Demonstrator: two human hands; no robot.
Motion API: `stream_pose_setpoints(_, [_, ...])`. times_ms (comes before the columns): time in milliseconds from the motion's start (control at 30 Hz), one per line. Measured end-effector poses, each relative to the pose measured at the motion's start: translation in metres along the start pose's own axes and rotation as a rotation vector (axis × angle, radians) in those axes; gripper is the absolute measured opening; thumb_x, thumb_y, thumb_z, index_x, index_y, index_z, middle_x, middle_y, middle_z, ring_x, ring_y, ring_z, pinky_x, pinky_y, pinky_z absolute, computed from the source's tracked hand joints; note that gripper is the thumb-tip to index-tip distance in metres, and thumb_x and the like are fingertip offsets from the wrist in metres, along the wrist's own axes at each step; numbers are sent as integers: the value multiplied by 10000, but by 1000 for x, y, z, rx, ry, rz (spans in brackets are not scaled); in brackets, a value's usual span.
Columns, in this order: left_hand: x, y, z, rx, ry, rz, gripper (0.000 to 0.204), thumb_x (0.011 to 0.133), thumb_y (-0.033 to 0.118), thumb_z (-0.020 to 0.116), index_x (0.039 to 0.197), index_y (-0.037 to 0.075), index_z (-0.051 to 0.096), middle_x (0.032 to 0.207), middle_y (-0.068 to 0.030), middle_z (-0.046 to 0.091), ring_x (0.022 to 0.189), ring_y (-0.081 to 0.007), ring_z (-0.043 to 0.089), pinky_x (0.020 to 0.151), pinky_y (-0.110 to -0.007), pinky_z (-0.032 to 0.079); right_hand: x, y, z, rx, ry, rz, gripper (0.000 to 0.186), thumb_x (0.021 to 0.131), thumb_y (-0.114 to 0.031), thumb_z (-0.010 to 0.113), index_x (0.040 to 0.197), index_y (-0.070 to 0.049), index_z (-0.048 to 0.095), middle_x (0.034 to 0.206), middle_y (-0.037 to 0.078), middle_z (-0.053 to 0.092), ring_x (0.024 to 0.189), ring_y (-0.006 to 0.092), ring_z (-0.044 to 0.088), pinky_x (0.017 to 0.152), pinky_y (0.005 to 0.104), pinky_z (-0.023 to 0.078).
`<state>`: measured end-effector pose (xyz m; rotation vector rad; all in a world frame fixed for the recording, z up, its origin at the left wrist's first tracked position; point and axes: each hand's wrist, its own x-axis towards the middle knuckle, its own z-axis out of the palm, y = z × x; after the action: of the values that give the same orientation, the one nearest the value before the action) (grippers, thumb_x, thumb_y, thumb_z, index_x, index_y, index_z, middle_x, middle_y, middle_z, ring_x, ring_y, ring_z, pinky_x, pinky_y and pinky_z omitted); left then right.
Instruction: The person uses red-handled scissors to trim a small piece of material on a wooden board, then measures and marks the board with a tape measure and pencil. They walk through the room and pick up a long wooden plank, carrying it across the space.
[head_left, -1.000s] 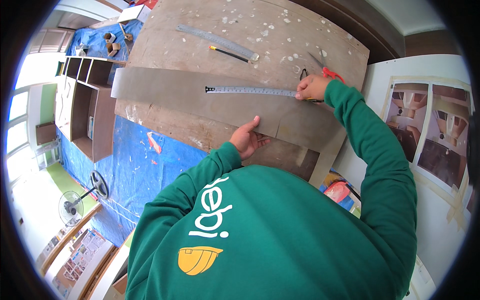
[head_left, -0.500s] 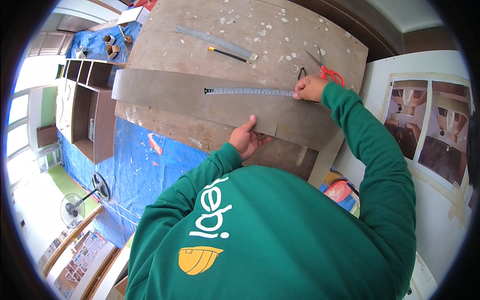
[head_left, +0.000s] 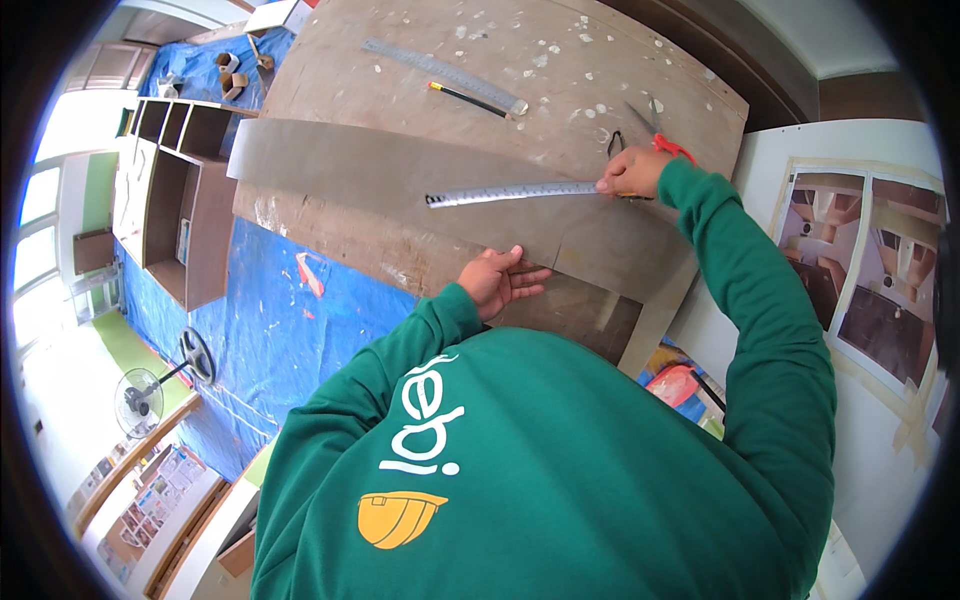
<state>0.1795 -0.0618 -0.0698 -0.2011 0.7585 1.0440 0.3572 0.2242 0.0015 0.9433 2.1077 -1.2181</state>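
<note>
A long brownish-grey sheet [head_left: 350,165] lies across the worktable, its left end jutting past the table's edge. Over it, my right hand [head_left: 632,172] pinches a tape measure [head_left: 520,192]; the blade extends leftward with its dark end hook [head_left: 433,200] at the far tip. Most of the tape's case is hidden by my fingers. At the sheet's near edge is my left hand [head_left: 492,283], palm sideways, its fingers stretched and apart, the thumb by the edge. Beyond my right hand lie red-handled scissors [head_left: 672,148], partly covered by my wrist.
The paint-spotted worktable [head_left: 590,60] also carries a clear ruler [head_left: 430,68] and a black pencil [head_left: 468,98]. Left of it, blue sheeting [head_left: 265,330] covers the floor, with a wooden cabinet [head_left: 205,235] and a fan [head_left: 140,400]. Photo prints [head_left: 820,215] hang on the right.
The tape's hook end has swung nearer to me, so the blade slants more. My left fingers have spread and straightened slightly at the sheet's edge. The whole view has shifted a little.
</note>
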Motion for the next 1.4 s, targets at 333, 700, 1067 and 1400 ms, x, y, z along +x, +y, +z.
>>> stream_pose_setpoints(333, [1, -2, 0, -63, 61, 27, 179, 1017, 201, 497, 959, 55, 584, 1091, -172, 644, 1168, -374, 589, 1003, -489, 484, -1, -10, -74, -485, -49, 76, 257, 748, -306, 801, 849, -82, 725, 743, 66, 687, 693, 203, 641, 646, 389, 495])
stream_pose_setpoints(700, [3, 0, 1, 170, 33, 43, 127, 934, 68, 593, 938, -51, 636, 1071, -177, 676, 1068, -285, 656, 964, -416, 531, 32, -77, -76, -927, 24, 46, 271, 695, -248, 824, 905, -99, 738, 846, 89, 714, 824, 291, 685, 706, 443, 523])
stream_pose_setpoints(1067, [8, -4, 11, 301, 141, 84, 196, 876, 54, 680, 1028, -68, 651, 1015, -133, 688, 967, -216, 666, 886, -359, 560, 63, -73, -66, -1108, 82, 100, 298, 689, -214, 838, 942, -92, 740, 933, 113, 722, 899, 311, 689, 766, 447, 553])
stream_pose_setpoints(1400, [15, -11, 17, 445, 297, 172, 263, 784, 42, 748, 987, -67, 620, 923, -121, 685, 839, -201, 672, 733, -328, 580, 53, -52, -54, -958, 118, -18, 200, 724, -180, 762, 903, -99, 730, 895, 111, 713, 885, 318, 678, 771, 433, 540])
